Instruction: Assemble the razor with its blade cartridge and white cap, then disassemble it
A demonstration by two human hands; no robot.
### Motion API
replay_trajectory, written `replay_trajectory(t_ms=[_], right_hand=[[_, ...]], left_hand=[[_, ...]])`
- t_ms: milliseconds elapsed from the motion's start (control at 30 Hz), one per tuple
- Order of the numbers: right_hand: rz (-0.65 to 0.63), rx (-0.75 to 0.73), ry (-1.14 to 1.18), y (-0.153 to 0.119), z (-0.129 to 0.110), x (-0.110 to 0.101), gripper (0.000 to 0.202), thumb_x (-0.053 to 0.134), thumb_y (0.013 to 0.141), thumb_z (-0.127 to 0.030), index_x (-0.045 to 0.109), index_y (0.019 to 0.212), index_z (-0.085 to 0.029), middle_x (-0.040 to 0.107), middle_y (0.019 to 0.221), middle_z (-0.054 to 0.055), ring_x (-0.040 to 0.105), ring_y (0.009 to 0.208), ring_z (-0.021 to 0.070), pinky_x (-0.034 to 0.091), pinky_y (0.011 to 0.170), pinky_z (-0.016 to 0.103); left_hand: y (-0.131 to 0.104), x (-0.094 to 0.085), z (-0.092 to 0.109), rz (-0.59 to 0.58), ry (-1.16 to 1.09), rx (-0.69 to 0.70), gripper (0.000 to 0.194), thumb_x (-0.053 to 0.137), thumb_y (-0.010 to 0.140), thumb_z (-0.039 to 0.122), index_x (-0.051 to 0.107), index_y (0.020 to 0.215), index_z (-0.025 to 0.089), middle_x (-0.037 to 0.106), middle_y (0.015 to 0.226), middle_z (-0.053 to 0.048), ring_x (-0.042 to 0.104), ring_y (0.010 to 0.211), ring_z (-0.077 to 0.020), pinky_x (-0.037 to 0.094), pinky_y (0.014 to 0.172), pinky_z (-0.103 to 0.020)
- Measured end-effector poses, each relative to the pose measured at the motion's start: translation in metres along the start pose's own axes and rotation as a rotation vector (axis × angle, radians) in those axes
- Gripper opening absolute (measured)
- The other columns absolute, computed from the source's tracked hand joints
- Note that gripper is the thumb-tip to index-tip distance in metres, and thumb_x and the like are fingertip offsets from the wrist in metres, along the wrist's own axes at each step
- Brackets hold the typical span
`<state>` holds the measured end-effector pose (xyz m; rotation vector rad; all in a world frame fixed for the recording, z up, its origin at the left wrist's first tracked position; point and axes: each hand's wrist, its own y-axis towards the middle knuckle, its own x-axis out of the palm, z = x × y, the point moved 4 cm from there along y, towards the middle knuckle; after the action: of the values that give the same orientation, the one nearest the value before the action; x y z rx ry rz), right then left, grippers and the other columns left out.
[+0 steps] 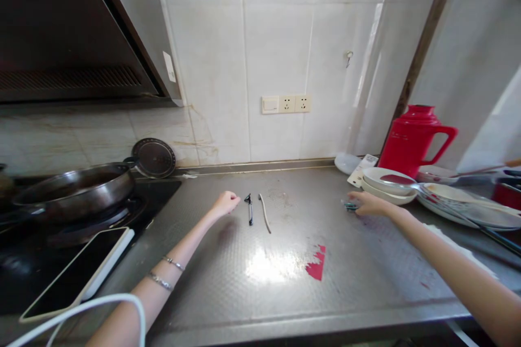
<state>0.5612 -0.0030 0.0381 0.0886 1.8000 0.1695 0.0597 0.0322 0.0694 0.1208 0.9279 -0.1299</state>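
The right hand (362, 204) had its fingers down at a small greenish bundle (349, 206), well to the right of the pale stick (265, 213); whether they pinched it or only touched it, I could not tell. The left hand (226, 203) was curled narrow to the left of the pale stick, and I could not tell whether it held anything. Between that hand and the stick lay a short black piece (250, 210), apart from both. A wide span of metal counter (215, 287) ran from the stick to the bundle, open room for either hand; right of the stick and nearer the front edge, a red scrap (316, 264) lay flat. Farther right of the stick, white bowls (382, 187) crowded the right hand, a red jug (409, 141) behind them. Left of the stick, beyond the left hand, were the edge of the black cooktop (158, 199), a phone (77, 271) and a metal pan (93, 191). Behind the stick, the counter ended at a ledge (244, 167).
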Motion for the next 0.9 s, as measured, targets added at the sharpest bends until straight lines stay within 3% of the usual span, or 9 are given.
replay_trajectory(t_ms=[133, 233, 433, 533, 633, 733, 900], right_hand=[[-0.082, -0.068, 0.027, -0.002, -0.011, -0.008, 0.054, 0.060, 0.057, -0.017, 0.056, 0.111, -0.013, 0.063, 0.106, 0.015, 0.059, 0.097, 0.0273, 0.044, 0.084, 0.032], [-0.064, -0.151, 0.049, 0.000, -0.039, -0.017, 0.057, 0.059, 0.061, -0.019, 0.050, 0.117, -0.013, 0.061, 0.108, 0.015, 0.056, 0.102, 0.0270, 0.041, 0.088, 0.033], [-0.058, -0.382, 0.079, -0.008, -0.145, -0.032, 0.064, 0.058, 0.065, -0.021, 0.039, 0.126, -0.014, 0.058, 0.110, 0.011, 0.053, 0.103, 0.0232, 0.040, 0.088, 0.032], [-0.072, -0.494, 0.070, -0.022, -0.201, -0.038, 0.068, 0.059, 0.064, -0.020, 0.037, 0.128, -0.015, 0.056, 0.113, 0.011, 0.054, 0.101, 0.0229, 0.040, 0.087, 0.032], [-0.097, -0.572, 0.028, -0.038, -0.242, -0.042, 0.071, 0.061, 0.063, -0.019, 0.038, 0.129, -0.015, 0.056, 0.113, 0.011, 0.054, 0.101, 0.0240, 0.040, 0.085, 0.032], [-0.119, -0.617, 0.025, -0.048, -0.264, -0.041, 0.071, 0.063, 0.063, -0.020, 0.038, 0.130, -0.016, 0.056, 0.111, 0.012, 0.055, 0.100, 0.0247, 0.040, 0.084, 0.033], [-0.116, -0.652, 0.034, -0.049, -0.274, -0.033, 0.069, 0.063, 0.064, -0.019, 0.040, 0.128, -0.014, 0.057, 0.110, 0.013, 0.055, 0.099, 0.0251, 0.041, 0.083, 0.034]], left_hand=[[-0.002, -0.005, 0.008, 0.046, -0.003, 0.055, 0.021, 0.048, 0.074, 0.031, 0.060, 0.066, 0.014, 0.061, 0.062, -0.002, 0.056, 0.059, -0.0138, 0.041, 0.055, -0.023], [-0.004, -0.003, 0.023, 0.097, 0.026, 0.203, 0.022, 0.053, 0.073, 0.033, 0.063, 0.078, 0.015, 0.065, 0.079, -0.005, 0.059, 0.076, -0.0166, 0.044, 0.070, -0.025], [-0.023, 0.018, 0.075, 0.066, 0.199, 0.564, 0.047, 0.062, 0.072, 0.042, 0.055, 0.110, 0.016, 0.058, 0.114, -0.009, 0.049, 0.108, -0.0215, 0.037, 0.094, -0.031], [-0.036, 0.029, 0.096, 0.037, 0.291, 0.629, 0.063, 0.066, 0.066, 0.050, 0.051, 0.117, 0.016, 0.052, 0.120, -0.010, 0.043, 0.114, -0.0248, 0.034, 0.098, -0.035], [-0.049, 0.036, 0.109, 0.012, 0.287, 0.679, 0.070, 0.063, 0.063, 0.061, 0.051, 0.117, 0.017, 0.052, 0.117, -0.011, 0.042, 0.112, -0.0257, 0.035, 0.096, -0.036], [-0.056, 0.040, 0.112, 0.006, 0.276, 0.711, 0.069, 0.062, 0.062, 0.064, 0.054, 0.111, 0.016, 0.054, 0.109, -0.010, 0.044, 0.108, -0.0253, 0.037, 0.093, -0.036], [-0.057, 0.043, 0.105, 0.007, 0.301, 0.697, 0.055, 0.064, 0.064, 0.057, 0.058, 0.103, 0.018, 0.053, 0.105, -0.008, 0.045, 0.104, -0.0239, 0.038, 0.090, -0.034]])
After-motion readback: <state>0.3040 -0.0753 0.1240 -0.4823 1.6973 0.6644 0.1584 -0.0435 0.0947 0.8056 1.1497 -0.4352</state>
